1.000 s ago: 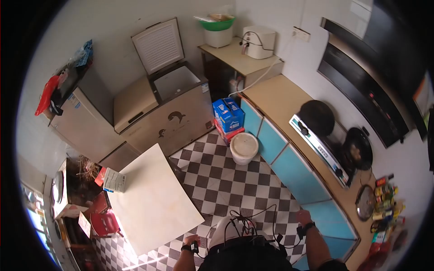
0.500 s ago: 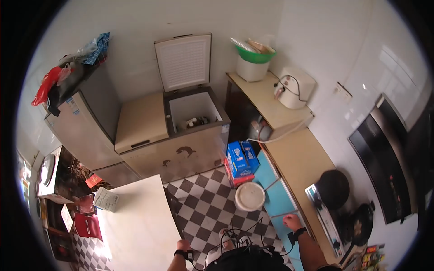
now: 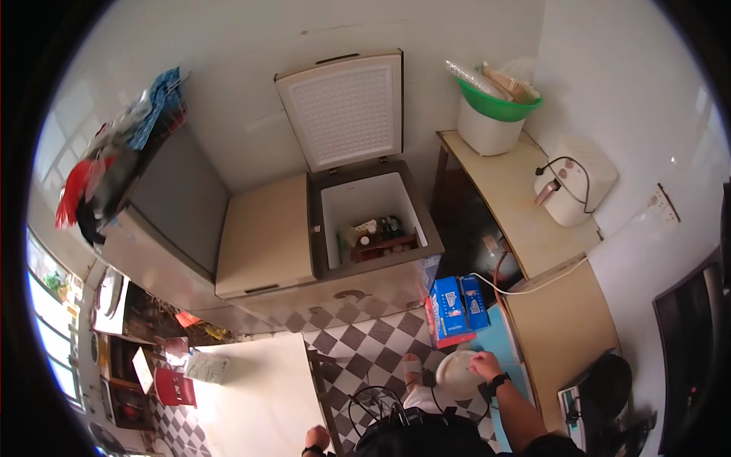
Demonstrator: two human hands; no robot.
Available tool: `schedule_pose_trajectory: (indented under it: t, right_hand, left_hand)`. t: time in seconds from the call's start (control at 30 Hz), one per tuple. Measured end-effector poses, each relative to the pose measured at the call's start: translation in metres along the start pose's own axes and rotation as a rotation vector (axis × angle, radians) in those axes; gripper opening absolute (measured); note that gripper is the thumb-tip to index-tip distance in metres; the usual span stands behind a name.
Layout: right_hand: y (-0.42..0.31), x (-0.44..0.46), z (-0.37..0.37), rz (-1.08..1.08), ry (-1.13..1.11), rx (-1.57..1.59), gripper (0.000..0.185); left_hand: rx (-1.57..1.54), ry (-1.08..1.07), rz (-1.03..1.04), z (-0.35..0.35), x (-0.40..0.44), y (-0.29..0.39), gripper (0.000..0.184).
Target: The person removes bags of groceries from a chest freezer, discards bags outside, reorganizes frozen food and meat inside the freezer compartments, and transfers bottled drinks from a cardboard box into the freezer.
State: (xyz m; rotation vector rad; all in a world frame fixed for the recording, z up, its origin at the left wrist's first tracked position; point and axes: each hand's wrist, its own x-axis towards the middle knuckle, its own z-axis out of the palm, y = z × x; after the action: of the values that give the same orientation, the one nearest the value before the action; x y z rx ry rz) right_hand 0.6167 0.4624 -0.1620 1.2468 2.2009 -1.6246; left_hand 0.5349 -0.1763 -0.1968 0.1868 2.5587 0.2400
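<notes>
The bucket (image 3: 454, 375) lies below the curled right hand (image 3: 486, 367), the table (image 3: 259, 400) near the curled left hand (image 3: 317, 437).

We were in a kitchen. A chest freezer (image 3: 339, 295), a stove (image 3: 569, 420) and a dark pan (image 3: 605, 383) showed us that.

White tabletop (image 3: 263, 404): one printed box (image 3: 206, 368), far-left corner; near edge cut off by frame. Checkered floor (image 3: 373, 335): lidded white bucket (image 3: 454, 375), near it a blue carton (image 3: 451, 308) on a red carton (image 3: 449, 343).
</notes>
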Motion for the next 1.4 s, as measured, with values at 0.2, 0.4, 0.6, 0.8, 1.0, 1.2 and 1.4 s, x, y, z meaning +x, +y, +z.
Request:
schedule_pose_trajectory:
  t: [0.2,0.4,0.6,0.8,1.0,1.2,1.4]
  right_hand:
    - [-0.088,0.116,0.035,-0.124,-0.061,-0.047,0.014]
    - [-0.179,0.195,0.049,-0.395,-0.006,-0.231,0.014]
    - [-0.255,0.199,0.054,-0.404,0.123,-0.288,0.010]
    - [-0.303,0.199,0.056,-0.354,0.165,-0.389,0.015]
    - [-0.353,0.214,0.055,-0.378,0.014,-0.371,0.019]
    - [-0.438,0.287,0.055,-0.386,-0.175,-0.334,0.024]
    - [-0.462,0.389,0.109,-0.460,-0.260,-0.484,0.024]
  left_hand:
    - [-0.187,-0.007,-0.253,-0.058,0.007,0.001,0.028]
    - [-0.361,0.538,-0.064,-0.158,0.108,0.065,0.010]
    - [-0.297,0.694,0.143,-0.297,0.261,0.107,0.017]
    - [-0.385,0.692,0.346,-0.398,0.334,0.177,0.011]
    - [-0.386,0.562,0.427,-0.395,0.375,0.201,0.010]
    - [-0.335,0.618,0.292,-0.387,0.395,0.220,0.008]
    - [-0.294,0.770,-0.008,-0.387,0.413,0.240,0.019]
